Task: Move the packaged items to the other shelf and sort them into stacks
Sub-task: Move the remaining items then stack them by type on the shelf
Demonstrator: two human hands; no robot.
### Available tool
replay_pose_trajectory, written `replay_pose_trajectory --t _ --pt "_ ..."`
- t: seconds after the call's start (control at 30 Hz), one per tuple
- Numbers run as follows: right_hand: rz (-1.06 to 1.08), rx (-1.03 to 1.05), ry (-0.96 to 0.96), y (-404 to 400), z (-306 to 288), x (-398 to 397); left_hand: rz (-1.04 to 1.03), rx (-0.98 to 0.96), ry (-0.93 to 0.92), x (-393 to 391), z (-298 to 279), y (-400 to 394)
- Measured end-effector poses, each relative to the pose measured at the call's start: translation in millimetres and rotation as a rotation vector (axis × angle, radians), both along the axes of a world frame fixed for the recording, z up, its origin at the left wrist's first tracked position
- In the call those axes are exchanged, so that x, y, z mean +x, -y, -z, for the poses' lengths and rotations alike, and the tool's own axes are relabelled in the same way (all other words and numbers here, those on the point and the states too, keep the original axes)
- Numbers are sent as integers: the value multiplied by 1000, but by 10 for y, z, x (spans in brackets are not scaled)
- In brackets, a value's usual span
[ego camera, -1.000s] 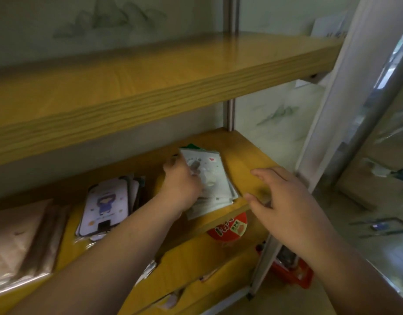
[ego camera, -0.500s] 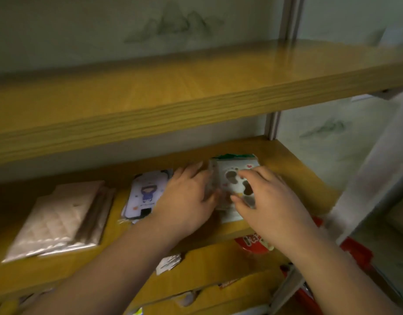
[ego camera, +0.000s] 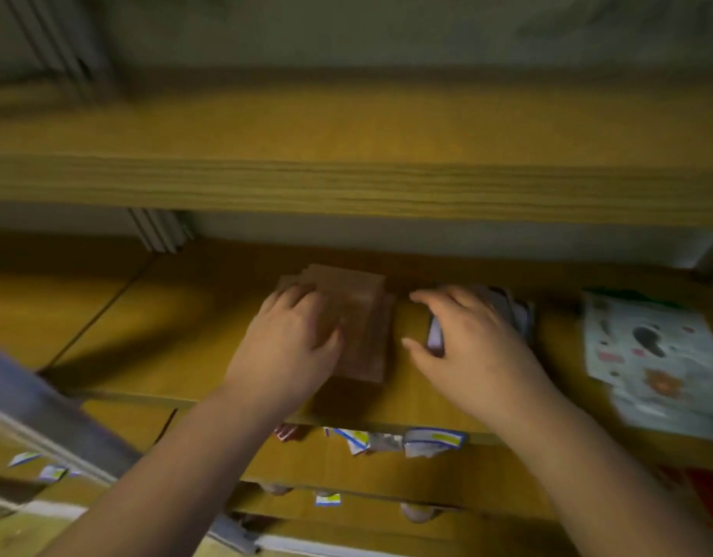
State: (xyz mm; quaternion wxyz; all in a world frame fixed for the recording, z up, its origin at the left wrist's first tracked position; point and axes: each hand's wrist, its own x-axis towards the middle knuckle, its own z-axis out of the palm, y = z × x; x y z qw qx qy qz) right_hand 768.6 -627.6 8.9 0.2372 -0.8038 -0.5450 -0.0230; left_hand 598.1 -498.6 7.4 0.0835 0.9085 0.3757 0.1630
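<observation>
Three stacks of flat packets lie on the middle wooden shelf (ego camera: pixel 186 355). My left hand (ego camera: pixel 290 339) rests flat on the left part of a pinkish-brown quilted stack (ego camera: pixel 360 323), fingers spread. My right hand (ego camera: pixel 463 339) covers a stack of white and purple packets (ego camera: pixel 519 315), fingers curved over its top and thumb at its near left corner. A pale stack with cartoon prints (ego camera: pixel 652 355) lies untouched at the far right. The frame is blurred by motion.
An upper wooden shelf (ego camera: pixel 346 170) overhangs the stacks. Below the shelf's front edge, small blue-and-yellow labelled packets (ego camera: pixel 431 440) stick out from a lower shelf. A grey metal bar (ego camera: pixel 57 428) crosses the lower left. The shelf's left half is bare wood.
The view has swung left. My left hand moved from beside the cartoon stack to the quilted stack, and my right hand moved from the cartoon stack to the white and purple one.
</observation>
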Motion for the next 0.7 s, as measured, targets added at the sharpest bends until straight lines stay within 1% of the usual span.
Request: replay_pose_trajectory --t 0.1,0.13,0.23,0.33,0.43,0.53,0.63,0.7 --pt "9 -56 -66 -330 38 -299 -113 -84 59 -321 72 -309" --pt "39 -94 -75 -424 61 -371 -140 -95 38 -397 116 -408" --pt "179 -245 -105 -650 126 -516 -202 -165 -119 -557 230 -667" --pt "264 -339 -162 -778 183 -626 -123 -256 -182 -579 315 -795" --pt "303 -292 -297 -854 177 -698 50 -248 -151 -479 337 -782" --pt "345 -247 -373 -880 167 -723 129 -279 -176 -371 315 -756" --pt "367 -120 -545 -886 194 -751 195 -382 -167 -278 243 -785" --pt "380 -20 -636 -876 232 -763 212 -538 -77 -238 200 -776"
